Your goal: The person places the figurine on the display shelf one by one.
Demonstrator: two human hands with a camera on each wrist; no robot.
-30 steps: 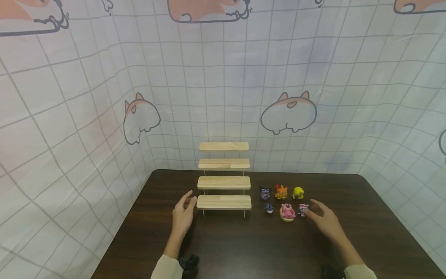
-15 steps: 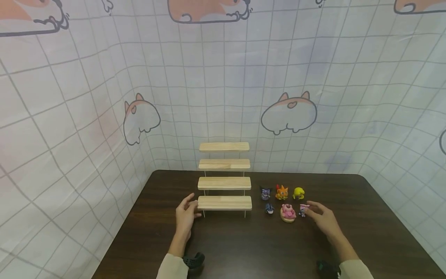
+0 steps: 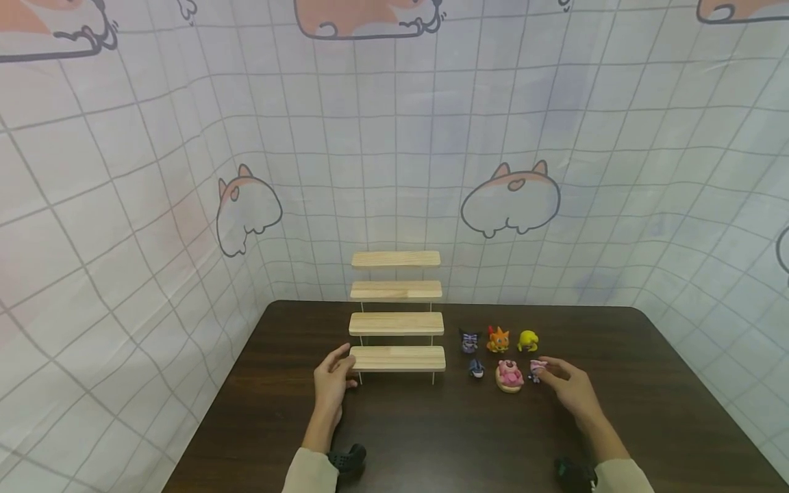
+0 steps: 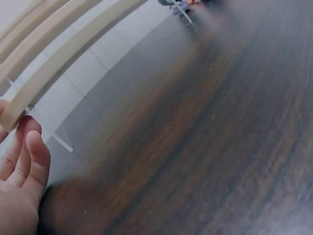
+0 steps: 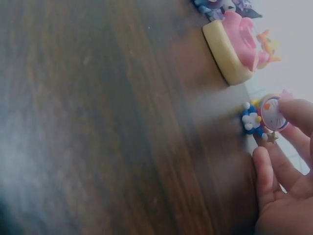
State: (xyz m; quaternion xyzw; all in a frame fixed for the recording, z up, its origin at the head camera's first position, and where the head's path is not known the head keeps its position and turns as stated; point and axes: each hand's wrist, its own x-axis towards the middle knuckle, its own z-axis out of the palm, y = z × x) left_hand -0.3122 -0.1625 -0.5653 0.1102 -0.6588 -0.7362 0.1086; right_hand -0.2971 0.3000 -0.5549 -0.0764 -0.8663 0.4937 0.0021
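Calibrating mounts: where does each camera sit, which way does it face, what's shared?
Head: on the head, facing forward and down at the wooden stand and figurines; left hand, right hand and sleeves show.
Left wrist: on the left wrist, facing across the table; wooden stand upper left, left hand lower left.
Right wrist: on the right wrist, facing the small figurine pinched by the right hand at right.
Shared by head and right wrist: the pink figurine.
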